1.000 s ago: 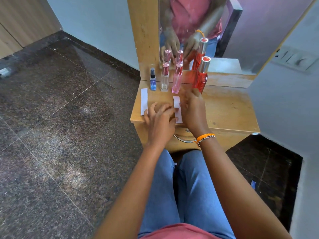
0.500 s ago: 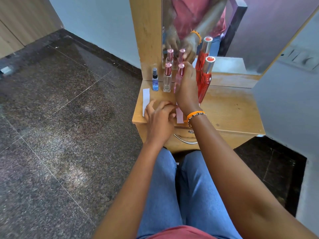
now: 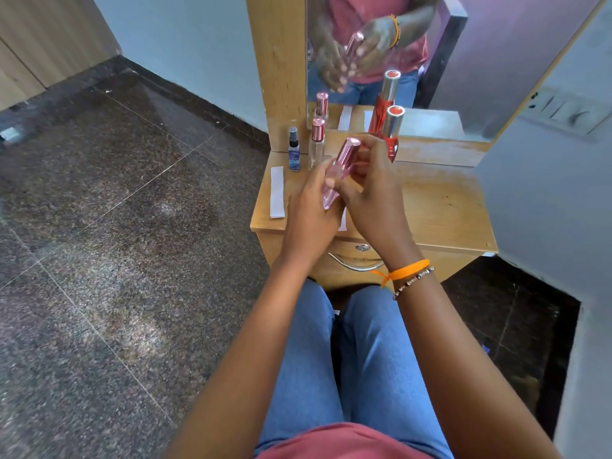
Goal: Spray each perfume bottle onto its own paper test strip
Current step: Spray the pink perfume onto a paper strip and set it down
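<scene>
A slim pink perfume bottle (image 3: 337,173) with a pink metallic cap is held tilted above the wooden table (image 3: 440,207). My left hand (image 3: 311,210) grips its lower body and my right hand (image 3: 371,190) curls round its upper part near the cap. One white paper strip (image 3: 277,192) lies flat at the table's left edge. A second strip (image 3: 343,220) peeks out beneath my hands, mostly hidden. At the back stand a small blue spray bottle (image 3: 293,150), a clear bottle with a pink cap (image 3: 317,143) and a tall red bottle with a silver cap (image 3: 392,132).
A mirror (image 3: 430,61) rises behind the bottles and reflects them and my hands. The table has a drawer with a metal handle (image 3: 354,265) above my knees. A wall with a switch plate (image 3: 566,112) is close on the right; dark stone floor lies left.
My right hand took the pink bottle from the back row and brought it toward me. My left hand rose from the strip and now grips the bottle's lower part.
</scene>
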Tool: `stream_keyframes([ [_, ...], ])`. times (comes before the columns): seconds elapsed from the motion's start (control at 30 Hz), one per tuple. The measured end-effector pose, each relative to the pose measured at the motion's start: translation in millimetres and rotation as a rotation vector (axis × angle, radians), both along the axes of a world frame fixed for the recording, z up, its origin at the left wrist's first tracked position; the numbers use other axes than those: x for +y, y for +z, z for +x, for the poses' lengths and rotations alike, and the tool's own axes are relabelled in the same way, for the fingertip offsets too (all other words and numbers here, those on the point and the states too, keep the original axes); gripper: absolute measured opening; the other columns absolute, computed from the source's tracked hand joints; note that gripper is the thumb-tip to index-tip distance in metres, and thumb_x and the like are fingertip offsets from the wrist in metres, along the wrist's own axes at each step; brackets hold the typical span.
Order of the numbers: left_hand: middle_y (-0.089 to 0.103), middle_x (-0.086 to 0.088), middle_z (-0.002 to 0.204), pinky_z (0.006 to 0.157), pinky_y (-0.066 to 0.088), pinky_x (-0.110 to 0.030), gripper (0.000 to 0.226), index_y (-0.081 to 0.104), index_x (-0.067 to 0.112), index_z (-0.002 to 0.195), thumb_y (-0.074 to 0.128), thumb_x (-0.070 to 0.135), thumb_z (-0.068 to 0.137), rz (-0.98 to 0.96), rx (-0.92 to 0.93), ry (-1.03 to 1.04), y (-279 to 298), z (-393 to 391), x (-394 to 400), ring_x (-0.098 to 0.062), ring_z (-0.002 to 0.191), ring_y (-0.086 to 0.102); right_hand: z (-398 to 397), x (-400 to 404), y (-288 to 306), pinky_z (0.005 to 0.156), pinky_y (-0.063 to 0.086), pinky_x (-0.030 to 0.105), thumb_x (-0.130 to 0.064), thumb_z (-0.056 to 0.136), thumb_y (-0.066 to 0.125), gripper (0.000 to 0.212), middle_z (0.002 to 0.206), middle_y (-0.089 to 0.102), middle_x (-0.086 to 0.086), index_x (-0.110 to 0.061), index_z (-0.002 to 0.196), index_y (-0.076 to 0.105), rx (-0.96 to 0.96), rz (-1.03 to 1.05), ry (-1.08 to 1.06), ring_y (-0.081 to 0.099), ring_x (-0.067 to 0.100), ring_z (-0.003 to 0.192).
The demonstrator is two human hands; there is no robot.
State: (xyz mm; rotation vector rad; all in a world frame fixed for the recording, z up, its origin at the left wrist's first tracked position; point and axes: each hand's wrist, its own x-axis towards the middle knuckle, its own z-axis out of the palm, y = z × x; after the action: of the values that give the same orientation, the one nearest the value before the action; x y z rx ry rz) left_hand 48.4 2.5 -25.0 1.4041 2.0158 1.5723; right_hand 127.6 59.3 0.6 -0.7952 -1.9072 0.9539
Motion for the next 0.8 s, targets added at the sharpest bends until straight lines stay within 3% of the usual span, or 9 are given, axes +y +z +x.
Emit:
stream_keyframes([
  [0.13,0.067,0.008,0.091,0.069,0.043,-0.007,0.023,0.058,0.016,0.112,0.057,0.014,0.089,-0.002,-0.062,0.032,-3,6,-4,0.001,0.084,0.061,6,0,4,0.079,0.049,0.017,-0.014,0.078,0.074,0.032,0.093,0.062,-0.003,-0.017,0.101,0.052,0.007,-0.062,-0.005,0.060,0.011,0.085],
  [0.23,0.068,0.007,0.105,0.085,0.050,-0.019,0.032,0.055,0.021,0.120,0.055,0.013,0.088,-0.003,-0.100,-0.026,-6,10,-6,-0.002,0.100,0.062,5,6,8,0.069,0.046,0.012,-0.018,0.080,0.073,0.021,0.082,0.060,-0.004,-0.014,0.089,0.055,0.069,-0.114,-0.055,0.058,0.008,0.073],
  [0.33,0.064,0.017,0.099,0.082,0.049,-0.016,0.022,0.056,0.020,0.112,0.057,0.019,0.090,-0.030,-0.142,-0.045,-4,11,-10,0.008,0.094,0.060,6,17,11,0.064,0.049,0.020,-0.014,0.079,0.074,0.014,0.076,0.062,-0.001,-0.011,0.084,0.061,0.064,-0.204,-0.002,0.058,0.011,0.069],
  [0.4,0.066,0.011,0.098,0.083,0.052,-0.027,0.020,0.055,0.021,0.108,0.058,0.028,0.090,-0.049,-0.233,-0.087,-8,6,-12,-0.003,0.093,0.063,8,25,16,0.059,0.046,0.020,-0.013,0.080,0.073,0.010,0.076,0.066,0.005,-0.012,0.085,0.064,0.066,-0.253,0.053,0.058,0.010,0.065],
  [0.5,0.068,0.000,0.099,0.088,0.053,-0.043,0.019,0.056,0.023,0.104,0.058,0.031,0.087,-0.049,-0.417,-0.142,-15,-1,-17,-0.018,0.093,0.067,9,35,29,0.064,0.050,0.021,-0.009,0.082,0.069,0.010,0.075,0.066,-0.001,-0.011,0.091,0.067,0.042,-0.227,0.092,0.062,0.008,0.068],
  [0.6,0.066,0.006,0.098,0.091,0.048,-0.034,0.016,0.059,0.031,0.099,0.057,0.031,0.083,-0.073,-0.411,-0.040,-19,-9,-17,-0.011,0.096,0.063,-4,42,31,0.076,0.053,0.025,0.000,0.083,0.062,0.015,0.085,0.067,0.003,-0.008,0.094,0.069,-0.137,-0.092,0.044,0.064,0.014,0.079],
  [0.67,0.061,-0.001,0.101,0.086,0.045,-0.023,0.020,0.061,0.023,0.101,0.059,0.027,0.081,-0.074,-0.350,0.028,-21,-16,-16,-0.011,0.093,0.058,-18,46,22,0.080,0.051,0.030,0.006,0.080,0.058,0.019,0.095,0.063,0.008,-0.005,0.091,0.068,-0.285,0.066,-0.021,0.061,0.020,0.084],
  [0.73,0.055,-0.006,0.099,0.078,0.039,-0.007,0.019,0.062,0.011,0.100,0.063,0.015,0.082,-0.068,-0.307,0.097,-21,-22,-14,-0.007,0.086,0.054,-32,50,7,0.077,0.050,0.038,0.008,0.080,0.054,0.020,0.101,0.058,0.013,-0.004,0.090,0.067,-0.386,0.179,-0.066,0.058,0.029,0.086],
  [0.8,0.052,-0.002,0.098,0.073,0.037,-0.003,0.017,0.062,0.008,0.098,0.065,0.008,0.081,-0.078,-0.290,0.148,-20,-25,-14,0.001,0.083,0.051,-43,54,-9,0.069,0.048,0.037,0.006,0.080,0.051,0.023,0.103,0.059,0.016,-0.006,0.093,0.066,-0.471,0.259,-0.110,0.060,0.037,0.087],
])
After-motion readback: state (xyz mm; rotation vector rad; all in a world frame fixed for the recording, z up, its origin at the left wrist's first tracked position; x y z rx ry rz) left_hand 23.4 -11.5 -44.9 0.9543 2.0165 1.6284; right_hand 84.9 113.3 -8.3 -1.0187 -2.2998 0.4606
